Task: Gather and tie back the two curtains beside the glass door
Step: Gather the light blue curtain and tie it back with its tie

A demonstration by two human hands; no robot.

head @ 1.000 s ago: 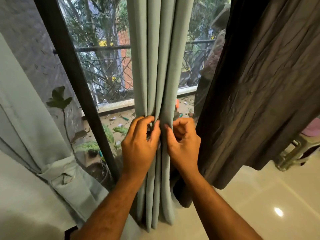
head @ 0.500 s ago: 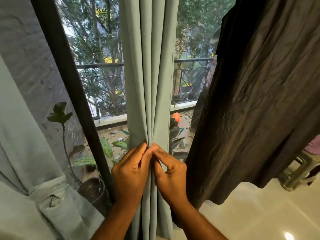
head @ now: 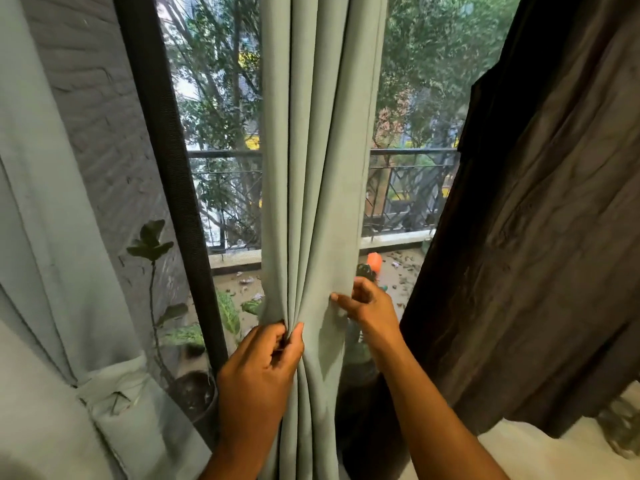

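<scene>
Far left: 1 pale green curtain, already cinched w/ a fabric tie-back. Left hand reaches up, fingers pinching pleats of the centre curtain, smooth matte green cloth hanging in vertical folds against the glass door. Right hand higher, thumb & fingers nipping its right edge. Far right: 1 dark crinkled drape.

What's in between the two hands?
In the head view, a flat stretch of the green curtain lies between the left hand, which pinches its folds, and the right hand at its right edge.
</scene>
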